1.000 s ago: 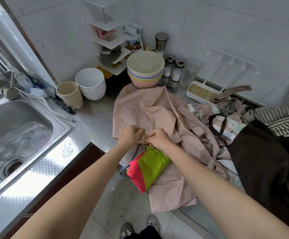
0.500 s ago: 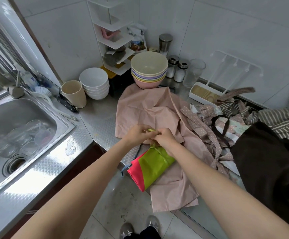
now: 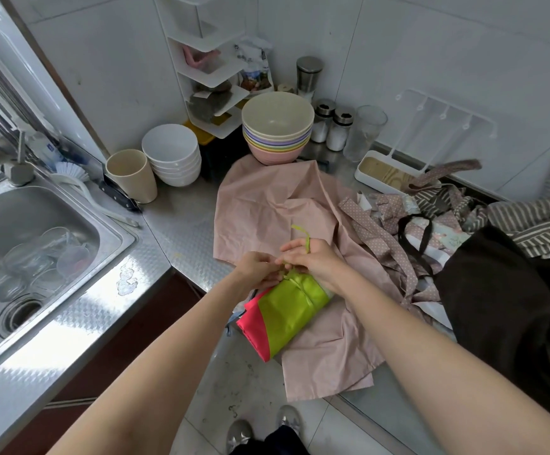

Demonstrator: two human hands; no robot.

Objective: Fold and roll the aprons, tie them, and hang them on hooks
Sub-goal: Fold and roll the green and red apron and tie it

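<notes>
The rolled apron, green with a pink end, lies on the tabletop on top of a flat pink apron. Its long way runs from the hands down toward the person, and the pink end sticks out past the tabletop edge, over the floor. Both hands meet at the far end of the roll. The left hand pinches the thin green string right at the knot. The right hand has the string looped over its fingers, which are mostly straight, and a loose bit of string pokes up behind them. I think the person is tying the roll shut. Both hands are just as near to the knot, so pulling it tight should mean drawing the two hands apart, left and right. There is bare tabletop on the left for that. On the right, a heap of other aprons and a dark cloth lie close, so there is less room. The roll could slip off the edge if it gets tugged toward the person.
</notes>
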